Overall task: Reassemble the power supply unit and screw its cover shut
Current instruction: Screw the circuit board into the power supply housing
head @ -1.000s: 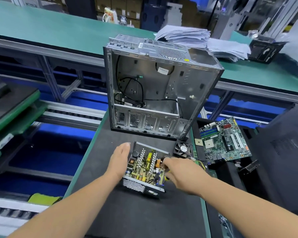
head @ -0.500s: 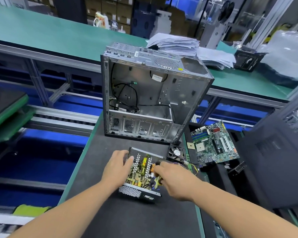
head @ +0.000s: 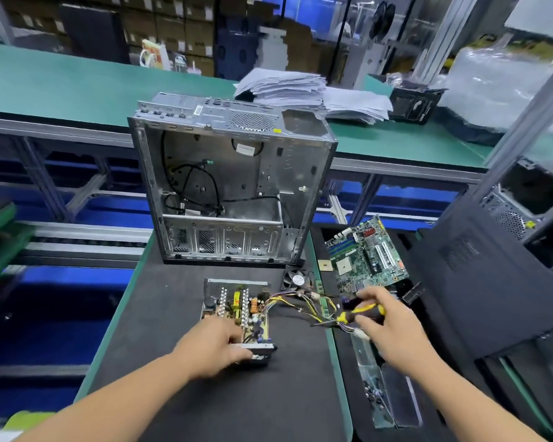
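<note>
Hands working at the open power supply, left one steadying it, right one bringing the screwdriver.

My left hand point(head: 216, 344) is gripping the near end of the power supply point(head: 237, 309), fingers curled over its metal edge, while my right hand point(head: 385, 320) is closing around one yellow-and-black screwdriver point(head: 358, 312) just to its right, above the loose wire bundle point(head: 300, 306). It is sitting uncovered on the black mat point(head: 179, 314), just in front of the one empty computer case point(head: 233, 186). I am judging it fairly heavy and stiff in its steel shell, but the bare board inside looks fragile, so I am holding the shell walls only. Outward, one small fan point(head: 296, 279) and one motherboard point(head: 367, 253) are lying to the right, with one dark side panel point(head: 479, 282) beyond.
</note>
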